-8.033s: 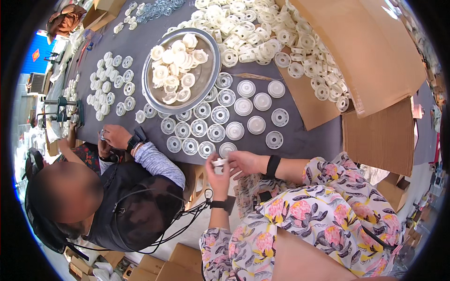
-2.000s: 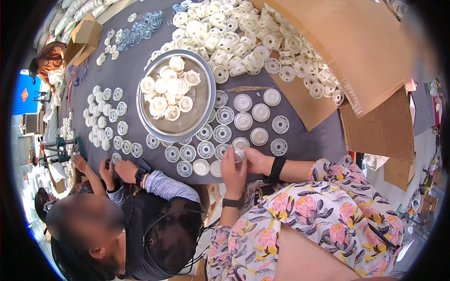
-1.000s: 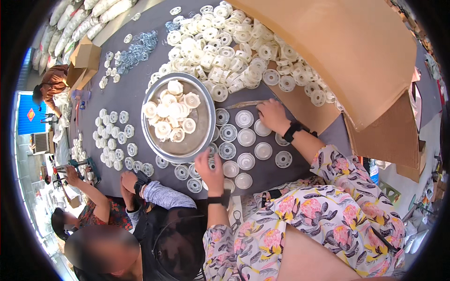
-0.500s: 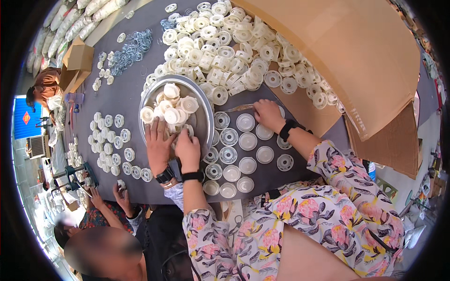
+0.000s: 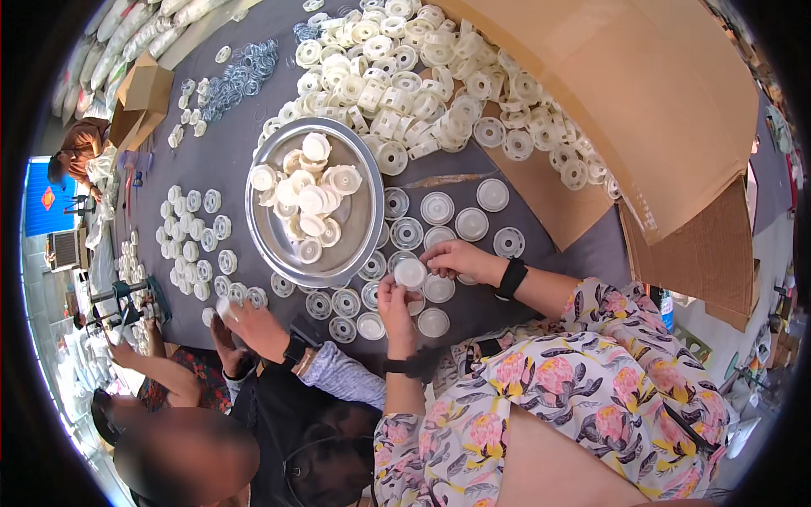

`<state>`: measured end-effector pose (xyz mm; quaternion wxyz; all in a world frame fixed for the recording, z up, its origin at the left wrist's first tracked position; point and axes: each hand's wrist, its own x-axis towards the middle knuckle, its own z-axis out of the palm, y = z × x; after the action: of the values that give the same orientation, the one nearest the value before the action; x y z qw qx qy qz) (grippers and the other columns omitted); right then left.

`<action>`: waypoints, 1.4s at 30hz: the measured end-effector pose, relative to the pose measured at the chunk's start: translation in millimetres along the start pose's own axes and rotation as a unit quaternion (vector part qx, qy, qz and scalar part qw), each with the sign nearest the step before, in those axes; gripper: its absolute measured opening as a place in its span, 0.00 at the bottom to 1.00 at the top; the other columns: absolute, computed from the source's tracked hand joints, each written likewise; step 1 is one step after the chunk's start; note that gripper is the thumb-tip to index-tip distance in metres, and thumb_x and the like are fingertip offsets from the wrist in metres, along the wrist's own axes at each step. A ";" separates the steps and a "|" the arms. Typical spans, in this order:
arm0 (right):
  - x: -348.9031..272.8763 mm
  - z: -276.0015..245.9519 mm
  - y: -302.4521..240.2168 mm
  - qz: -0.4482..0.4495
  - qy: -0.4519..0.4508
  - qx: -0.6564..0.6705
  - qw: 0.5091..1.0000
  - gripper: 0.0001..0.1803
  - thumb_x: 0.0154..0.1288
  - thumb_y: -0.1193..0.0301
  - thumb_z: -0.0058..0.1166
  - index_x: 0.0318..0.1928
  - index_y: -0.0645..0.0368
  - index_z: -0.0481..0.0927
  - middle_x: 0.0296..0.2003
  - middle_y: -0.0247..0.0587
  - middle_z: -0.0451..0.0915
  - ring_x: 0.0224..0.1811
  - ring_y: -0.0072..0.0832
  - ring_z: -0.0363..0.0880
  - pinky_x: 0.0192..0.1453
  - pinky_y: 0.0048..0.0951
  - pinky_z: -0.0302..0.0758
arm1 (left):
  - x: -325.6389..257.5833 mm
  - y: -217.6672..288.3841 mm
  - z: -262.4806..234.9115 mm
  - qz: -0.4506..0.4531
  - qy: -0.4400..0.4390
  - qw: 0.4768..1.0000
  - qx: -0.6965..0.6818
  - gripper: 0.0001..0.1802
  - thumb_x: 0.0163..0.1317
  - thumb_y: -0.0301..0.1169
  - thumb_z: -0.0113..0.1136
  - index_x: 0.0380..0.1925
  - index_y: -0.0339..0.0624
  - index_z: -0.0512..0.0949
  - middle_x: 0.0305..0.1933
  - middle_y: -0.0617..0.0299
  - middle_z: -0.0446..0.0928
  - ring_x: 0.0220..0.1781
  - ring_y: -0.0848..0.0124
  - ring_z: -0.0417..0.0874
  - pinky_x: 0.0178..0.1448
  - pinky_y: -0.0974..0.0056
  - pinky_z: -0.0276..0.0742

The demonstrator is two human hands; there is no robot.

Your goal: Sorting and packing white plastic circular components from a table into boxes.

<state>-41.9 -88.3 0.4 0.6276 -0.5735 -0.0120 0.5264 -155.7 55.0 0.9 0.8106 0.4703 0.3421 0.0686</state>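
A round white plastic cap (image 5: 410,274) is up between my two hands, over the grey table. My left hand (image 5: 399,314) pinches its lower edge with closed fingers. From the other side, the fingers of my right hand (image 5: 460,260) close on its right edge. Flat white discs (image 5: 471,224) and ring-shaped wheel parts (image 5: 406,232) lie in loose rows around and beneath my hands. To the left of them stands a round metal tray (image 5: 359,228), holding a small heap of cream-white plastic parts (image 5: 312,198).
A big pile of cream plastic rings (image 5: 372,93) covers the far side, beside a large cardboard box (image 5: 625,110). Metal springs (image 5: 241,80) lie far left. At my left, a co-worker's hands (image 5: 258,328) handle white parts near rows of assembled wheels (image 5: 193,228).
My left hand has left the tray and met my right hand, which came nearer; both now hold the cap. The co-worker's hand has also withdrawn from the tray, which sits slightly differently.
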 end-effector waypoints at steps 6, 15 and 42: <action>12.3 9.4 6.7 0.082 0.008 -0.023 0.996 0.13 0.56 0.67 0.54 0.41 0.60 0.78 0.23 0.29 0.74 0.21 0.15 0.69 0.24 0.16 0.65 | 5.2 -11.9 -19.4 0.018 0.024 0.998 0.061 0.18 0.55 0.21 0.48 0.48 0.36 0.68 0.36 0.60 0.73 0.27 0.76 0.74 0.32 0.73 0.72; 27.2 16.5 7.0 0.071 0.087 -0.018 0.994 0.10 0.52 0.67 0.52 0.26 0.62 0.78 0.20 0.34 0.75 0.19 0.19 0.71 0.21 0.19 0.66 | 16.3 1.4 -7.3 0.117 0.015 0.891 0.439 0.23 0.51 0.28 0.60 0.49 0.36 0.71 0.40 0.53 0.71 0.36 0.65 0.75 0.40 0.65 0.73; -32.7 -3.3 13.2 0.012 0.172 0.002 0.985 0.09 0.61 0.66 0.50 0.34 0.58 0.79 0.23 0.28 0.76 0.22 0.14 0.70 0.25 0.16 0.65 | 172.1 126.3 -75.4 0.191 0.008 0.915 0.356 0.48 0.42 0.36 0.69 0.60 0.29 0.55 0.57 0.44 0.63 0.57 0.56 0.68 0.57 0.60 0.67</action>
<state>-63.0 -115.6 8.9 0.6149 -0.6543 0.1046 0.4276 -45.5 252.7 -5.5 0.5581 0.7836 0.2542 0.0997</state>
